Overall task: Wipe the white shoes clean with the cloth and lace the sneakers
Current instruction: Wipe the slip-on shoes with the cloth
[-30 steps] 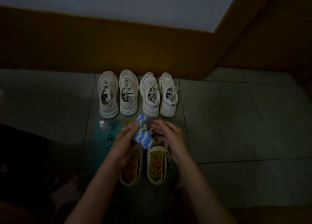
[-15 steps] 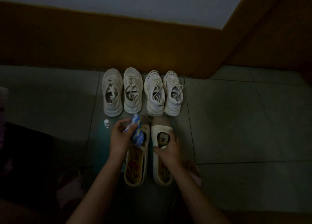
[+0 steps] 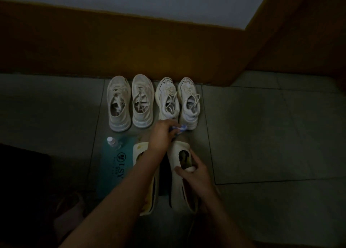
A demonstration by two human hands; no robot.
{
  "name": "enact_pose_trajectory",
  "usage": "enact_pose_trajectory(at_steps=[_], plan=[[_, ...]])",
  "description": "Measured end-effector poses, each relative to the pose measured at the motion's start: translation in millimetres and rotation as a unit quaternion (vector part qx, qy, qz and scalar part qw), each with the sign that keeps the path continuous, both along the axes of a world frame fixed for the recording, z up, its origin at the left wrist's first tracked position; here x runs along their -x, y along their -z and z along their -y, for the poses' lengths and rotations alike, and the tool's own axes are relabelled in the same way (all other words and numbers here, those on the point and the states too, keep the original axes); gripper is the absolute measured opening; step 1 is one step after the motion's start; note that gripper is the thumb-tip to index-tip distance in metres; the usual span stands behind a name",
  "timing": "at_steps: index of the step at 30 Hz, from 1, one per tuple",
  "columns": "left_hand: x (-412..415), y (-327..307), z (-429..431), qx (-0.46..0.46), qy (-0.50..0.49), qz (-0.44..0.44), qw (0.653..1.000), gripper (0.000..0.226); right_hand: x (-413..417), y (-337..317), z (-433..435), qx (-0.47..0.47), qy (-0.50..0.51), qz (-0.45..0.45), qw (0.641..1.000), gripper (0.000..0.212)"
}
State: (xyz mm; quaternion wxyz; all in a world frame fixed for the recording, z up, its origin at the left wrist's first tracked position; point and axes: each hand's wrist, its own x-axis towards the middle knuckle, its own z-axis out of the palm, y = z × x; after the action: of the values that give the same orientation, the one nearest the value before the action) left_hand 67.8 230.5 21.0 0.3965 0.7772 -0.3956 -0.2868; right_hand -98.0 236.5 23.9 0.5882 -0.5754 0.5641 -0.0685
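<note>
Judging by how things lie, you are at the very start of the wiping. Your left hand [image 3: 162,133] is curled tight round the blue-and-white cloth [image 3: 179,131]. The cloth sits bunched just beyond the toe of the right slip-on shoe [image 3: 173,154], close to the heels of the sneakers; whether it touches the toe I cannot tell in this dim light. Your right hand [image 3: 193,173] clamps that shoe at its opening, thumb laid over the upper, steadying it on the floor. The left slip-on shoe [image 3: 136,147] lies just beside it, partly under your left forearm, with neither hand on it. Against the skirting, the left pair of sneakers [image 3: 119,105] and the right pair of sneakers [image 3: 189,102] stand in a row with laces loose and spilling into the openings, so all the lacing looks yet to do. A small bottle [image 3: 112,141] and a teal pouch [image 3: 114,165] lie near your left arm, untouched
</note>
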Motion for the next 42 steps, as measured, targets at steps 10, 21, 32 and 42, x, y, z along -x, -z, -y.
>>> enact_pose_trajectory(at_steps=[10, 21, 32, 42], plan=[[31.0, 11.8, -35.8, -0.005, -0.042, 0.022, 0.999, 0.021, 1.5, -4.9, -0.7, 0.023, -0.006, 0.022, 0.999, 0.070], [54.2, 1.8, -71.9, -0.048, -0.091, -0.034, 0.994, 0.014, 5.7, -6.6, 0.6, -0.002, 0.004, 0.025, 1.000, 0.073], [4.3, 4.9, 2.5, -0.011, -0.075, -0.003, 0.997, 0.018, 10.0, -3.8, 1.3, -0.013, 0.008, 0.037, 0.999, 0.073], [32.8, 12.2, -35.7, -0.001, -0.146, -0.043, 0.988, 0.014, 7.7, -4.8, 0.5, -0.003, 0.000, 0.031, 1.000, 0.067]])
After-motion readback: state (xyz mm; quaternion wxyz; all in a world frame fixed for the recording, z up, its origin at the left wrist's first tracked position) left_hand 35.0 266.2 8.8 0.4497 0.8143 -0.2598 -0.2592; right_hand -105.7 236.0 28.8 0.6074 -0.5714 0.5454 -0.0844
